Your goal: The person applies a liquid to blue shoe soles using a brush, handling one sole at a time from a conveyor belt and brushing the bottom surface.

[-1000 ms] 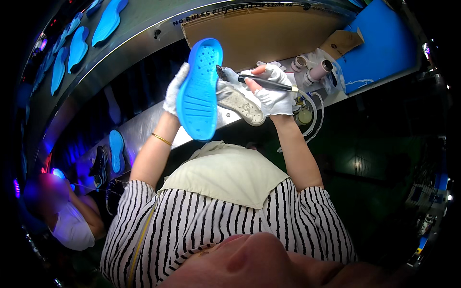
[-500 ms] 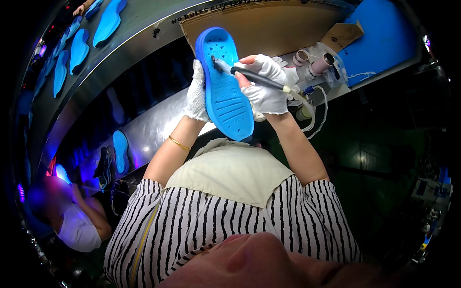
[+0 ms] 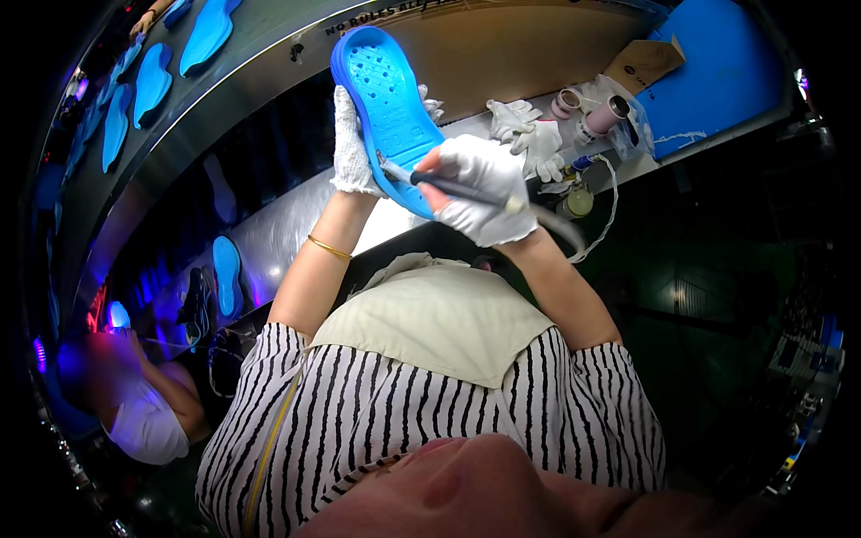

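Above the silvery metal worktop (image 3: 280,220), the white-gloved left hand (image 3: 355,148) half-curls round a blue moulded shoe sole (image 3: 377,100); the white-gloved right hand (image 3: 478,190) closes on a slim black-handled brush (image 3: 448,186).

Upper centre: blue moulded shoe sole (image 3: 381,103) sits between white-gloved left hand (image 3: 352,152), at its left edge, and white-gloved right hand (image 3: 484,188), lower right, black pen-shaped tool (image 3: 432,182) in it. Rightward: white cloth gloves (image 3: 513,123), pink cylindrical flask (image 3: 603,117), blue flat panel (image 3: 717,81).

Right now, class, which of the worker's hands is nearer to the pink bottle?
Right: the right hand, gripping the brush, is below and left of the bottle in the picture; the left hand, holding the blue sole, is farther left.
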Demonstrator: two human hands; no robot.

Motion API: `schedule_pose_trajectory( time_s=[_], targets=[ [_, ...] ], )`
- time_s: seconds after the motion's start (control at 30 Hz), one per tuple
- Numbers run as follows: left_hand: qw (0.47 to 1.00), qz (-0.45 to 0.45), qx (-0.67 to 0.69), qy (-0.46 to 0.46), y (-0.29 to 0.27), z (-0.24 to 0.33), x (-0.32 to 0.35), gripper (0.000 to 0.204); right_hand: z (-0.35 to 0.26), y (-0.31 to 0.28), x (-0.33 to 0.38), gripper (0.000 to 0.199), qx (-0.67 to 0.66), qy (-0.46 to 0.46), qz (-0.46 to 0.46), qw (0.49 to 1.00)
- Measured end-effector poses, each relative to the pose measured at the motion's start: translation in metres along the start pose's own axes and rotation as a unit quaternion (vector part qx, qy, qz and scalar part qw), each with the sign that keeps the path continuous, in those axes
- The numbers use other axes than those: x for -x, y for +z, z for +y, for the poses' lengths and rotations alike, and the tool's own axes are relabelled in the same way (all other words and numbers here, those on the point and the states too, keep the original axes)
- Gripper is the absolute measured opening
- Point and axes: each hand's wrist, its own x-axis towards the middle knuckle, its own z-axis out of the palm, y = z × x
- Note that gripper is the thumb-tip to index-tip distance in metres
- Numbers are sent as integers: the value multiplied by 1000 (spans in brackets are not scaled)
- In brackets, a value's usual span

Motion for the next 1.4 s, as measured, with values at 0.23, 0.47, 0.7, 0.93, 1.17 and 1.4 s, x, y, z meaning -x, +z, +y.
schedule_pose_trajectory(
  time_s=[0.23, 0.47, 0.7, 0.93, 1.17, 1.4],
  targets=[
    [994, -48, 91, -25, 22, -5, 13, 90, 18, -19, -21, 12, -50, 72, 94, 992],
    [998, -55, -20, -11, 20, -5, -4, 89, 13, 5, -6, 20, -164, 37, 17, 986],
    [997, -51, -28, 47, 28, 2, -4, 95, 17, 3, -3, 15, -184, 110, 86, 973],
    [996, -72, 11, 42, 23, 8, -6, 95, 15, -1, -5, 13, -339, 179, 34, 923],
    [996, -81, -21, 20, 25, 15, -8, 93, 26, -6, 1, 15, -205, 107, -18, 973],
    [992, -120, -9, -30, 21, 24, -15, 91, 29, -14, 6, 13, -162, 134, -42, 977]
  ],
)
